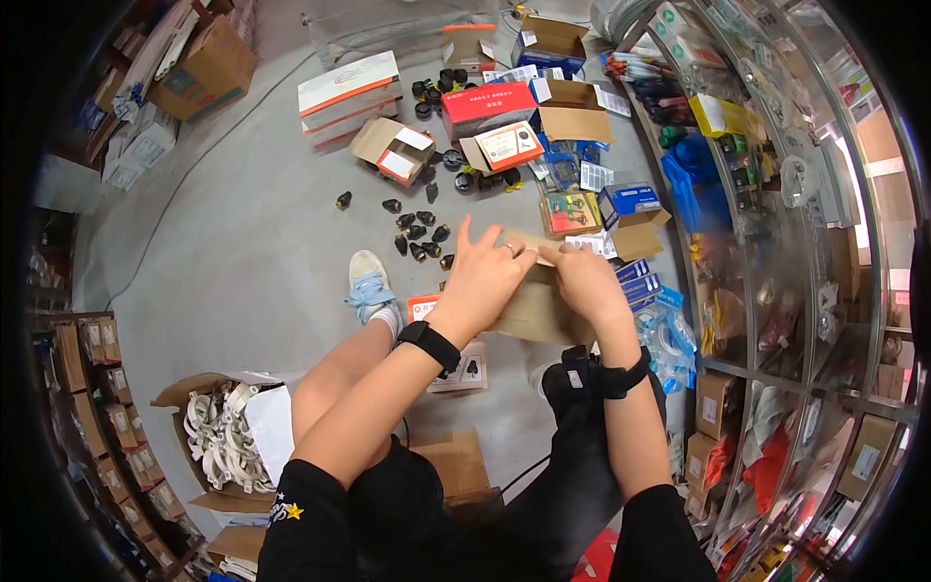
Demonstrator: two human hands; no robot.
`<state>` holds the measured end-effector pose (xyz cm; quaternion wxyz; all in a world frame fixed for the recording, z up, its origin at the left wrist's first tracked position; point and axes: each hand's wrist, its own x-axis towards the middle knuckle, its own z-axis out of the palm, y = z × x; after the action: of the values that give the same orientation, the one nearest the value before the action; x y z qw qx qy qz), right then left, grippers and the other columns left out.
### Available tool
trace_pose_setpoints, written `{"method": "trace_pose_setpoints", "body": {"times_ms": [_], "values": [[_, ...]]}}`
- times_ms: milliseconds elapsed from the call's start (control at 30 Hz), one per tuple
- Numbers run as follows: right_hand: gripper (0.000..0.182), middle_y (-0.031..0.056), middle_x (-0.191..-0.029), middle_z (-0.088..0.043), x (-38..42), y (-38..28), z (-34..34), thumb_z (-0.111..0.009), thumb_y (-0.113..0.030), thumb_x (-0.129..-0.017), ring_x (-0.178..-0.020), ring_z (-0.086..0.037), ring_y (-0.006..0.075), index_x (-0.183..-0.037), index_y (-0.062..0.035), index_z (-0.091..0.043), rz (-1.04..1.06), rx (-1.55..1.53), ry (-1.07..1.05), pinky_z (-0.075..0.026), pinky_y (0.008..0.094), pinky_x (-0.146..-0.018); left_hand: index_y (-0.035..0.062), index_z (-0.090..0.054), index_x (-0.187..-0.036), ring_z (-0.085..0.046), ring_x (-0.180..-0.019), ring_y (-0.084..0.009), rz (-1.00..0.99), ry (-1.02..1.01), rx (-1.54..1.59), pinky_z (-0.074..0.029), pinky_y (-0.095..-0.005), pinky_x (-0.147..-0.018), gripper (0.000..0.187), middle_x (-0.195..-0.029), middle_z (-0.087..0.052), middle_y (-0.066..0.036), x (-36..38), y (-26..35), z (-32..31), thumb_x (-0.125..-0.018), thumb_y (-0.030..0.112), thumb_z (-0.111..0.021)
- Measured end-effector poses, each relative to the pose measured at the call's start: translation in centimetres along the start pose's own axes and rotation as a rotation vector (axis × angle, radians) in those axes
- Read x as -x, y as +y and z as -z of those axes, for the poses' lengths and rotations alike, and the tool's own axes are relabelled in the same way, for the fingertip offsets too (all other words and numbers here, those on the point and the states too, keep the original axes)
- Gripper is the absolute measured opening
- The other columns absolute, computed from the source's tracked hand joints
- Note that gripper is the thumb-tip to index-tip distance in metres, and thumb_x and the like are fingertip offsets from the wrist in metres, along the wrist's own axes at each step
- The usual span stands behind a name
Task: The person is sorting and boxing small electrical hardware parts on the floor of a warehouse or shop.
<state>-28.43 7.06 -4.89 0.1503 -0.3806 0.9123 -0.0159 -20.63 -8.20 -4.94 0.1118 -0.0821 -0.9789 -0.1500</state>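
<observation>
A brown cardboard piece (pixel 533 308), seemingly a box, is held up between both hands above the floor. My left hand (pixel 482 276) grips its upper left edge, thumb and a finger pinched near the top, with other fingers raised. On the right side, my right hand (pixel 587 281) has its fingers closed on the top edge, close to the left fingertips. Small black fittings (pixel 417 233) lie loose on the floor left of the hands. Beneath the left forearm sits a box with a printed picture (pixel 467 371). The inside of the cardboard piece is hidden.
Beyond the hands stand a red box (pixel 488 109), a white and orange box (pixel 349 92) and an open blue box (pixel 630 206). Metal shelving (pixel 776 378) runs along the right. A carton of white parts (pixel 199 388) sits at lower left. A shoe (pixel 369 281) is near the fittings.
</observation>
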Motion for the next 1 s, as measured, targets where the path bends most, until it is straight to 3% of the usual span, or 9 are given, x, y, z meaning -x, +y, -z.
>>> {"method": "trace_pose_setpoints", "body": {"times_ms": [67, 267, 333, 367, 467, 800, 867, 933, 1000], "values": [[0.033, 0.0109, -0.091, -0.06, 0.2, -0.1, 0.1, -0.044, -0.005, -0.08, -0.085, -0.058, 0.0292, -0.109, -0.0127, -0.058, -0.032, 0.002, -0.004, -0.047, 0.0401, -0.073, 0.0141, -0.061, -0.075, -0.054, -0.085, -0.0208, 0.055, -0.079, -0.069, -0.03, -0.0519, -0.092, 0.009, -0.077, -0.061, 0.0, -0.2, 0.1, 0.0, -0.071, 0.01, -0.055], [0.032, 0.0106, -0.096, -0.058, 0.3, -0.1, 1.7, -0.054, -0.013, -0.077, -0.091, -0.056, 0.027, -0.109, -0.0142, -0.058, -0.006, -0.135, -0.173, -0.045, 0.0422, -0.075, 0.0111, -0.06, -0.067, -0.056, -0.074, -0.0204, 0.011, -0.027, -0.149, -0.034, -0.0489, -0.089, 0.006, -0.069, -0.06, -0.003, -0.3, -0.4, 0.1, -0.07, 0.01, -0.055], [0.036, 0.0104, -0.1, -0.056, 0.9, 0.0, 2.4, -0.064, -0.013, -0.07, -0.097, -0.052, 0.0272, -0.106, -0.0127, -0.059, -0.01, -0.091, 0.043, -0.041, 0.0421, -0.083, 0.0102, -0.059, -0.068, -0.056, -0.074, -0.0214, 0.058, -0.061, -0.163, -0.035, -0.0482, -0.088, 0.006, -0.069, -0.059, -0.005, -0.4, -0.9, 0.6, -0.071, 0.01, -0.054], [0.037, 0.0094, -0.101, -0.053, 1.0, -0.1, 2.8, -0.068, -0.01, -0.064, -0.102, -0.047, 0.0268, -0.1, -0.0093, -0.059, 0.094, -0.03, 0.333, -0.035, 0.0405, -0.088, 0.0094, -0.059, -0.068, -0.057, -0.075, -0.0223, 0.103, -0.096, -0.178, -0.035, -0.0475, -0.088, 0.006, -0.069, -0.059, -0.006, -0.4, -1.1, 0.6, -0.071, 0.009, -0.053], [0.034, 0.0094, -0.101, -0.051, 0.5, -0.8, 3.7, -0.068, -0.008, -0.062, -0.103, -0.044, 0.0266, -0.093, -0.0072, -0.058, 0.099, -0.068, 0.491, -0.033, 0.0402, -0.089, 0.0081, -0.058, -0.071, -0.057, -0.076, -0.0247, 0.206, -0.002, -0.127, -0.035, -0.0465, -0.087, 0.005, -0.07, -0.058, -0.008, -0.3, -2.0, 0.5, -0.073, 0.009, -0.053], [0.036, 0.01, -0.094, -0.051, 0.3, 0.9, 3.3, -0.067, -0.003, -0.064, -0.09, -0.049, 0.0303, -0.097, -0.0057, -0.054, -0.198, -0.39, 0.623, -0.041, 0.0381, -0.075, 0.0044, -0.049, -0.078, -0.052, -0.071, -0.0292, 0.195, 0.274, 0.163, -0.039, -0.036, -0.073, 0.004, -0.072, -0.051, -0.011, -1.2, -1.4, 1.6, -0.077, 0.006, -0.053], [0.027, 0.0127, -0.086, -0.057, 0.2, 1.0, 3.5, -0.065, -0.002, -0.067, -0.079, -0.056, 0.0287, -0.093, -0.0033, -0.056, -0.164, -0.307, 0.707, -0.045, 0.0358, -0.067, 0.0036, -0.049, -0.079, -0.053, -0.074, -0.029, 0.194, 0.255, 0.185, -0.039, -0.037, -0.074, 0.006, -0.075, -0.051, -0.011, -1.2, -1.3, 1.9, -0.076, 0.005, -0.053], [0.015, 0.0143, -0.075, -0.061, 0.1, 2.0, 3.3, -0.062, -0.003, -0.072, -0.067, -0.06, 0.0253, -0.085, 0.0, -0.058, -0.293, -0.643, 0.626, -0.047, 0.0328, -0.061, 0.0028, -0.048, -0.08, -0.054, -0.077, -0.0287, 0.193, 0.234, 0.209, -0.04, -0.0379, -0.076, 0.008, -0.078, -0.05, -0.011, -1.2, -1.2, 2.0, -0.075, 0.004, -0.054], [0.008, 0.0158, -0.066, -0.061, 0.0, 2.0, 3.3, -0.059, -0.005, -0.075, -0.056, -0.061, 0.0233, -0.08, 0.0017, -0.058, -0.234, -0.603, 0.713, -0.047, 0.0305, -0.055, 0.004, -0.048, -0.08, -0.053, -0.076, -0.0284, 0.164, 0.276, 0.224, -0.039, -0.0395, -0.077, 0.008, -0.076, -0.049, -0.011, -1.2, -1.3, 2.2, -0.075, 0.005, -0.055]]}}
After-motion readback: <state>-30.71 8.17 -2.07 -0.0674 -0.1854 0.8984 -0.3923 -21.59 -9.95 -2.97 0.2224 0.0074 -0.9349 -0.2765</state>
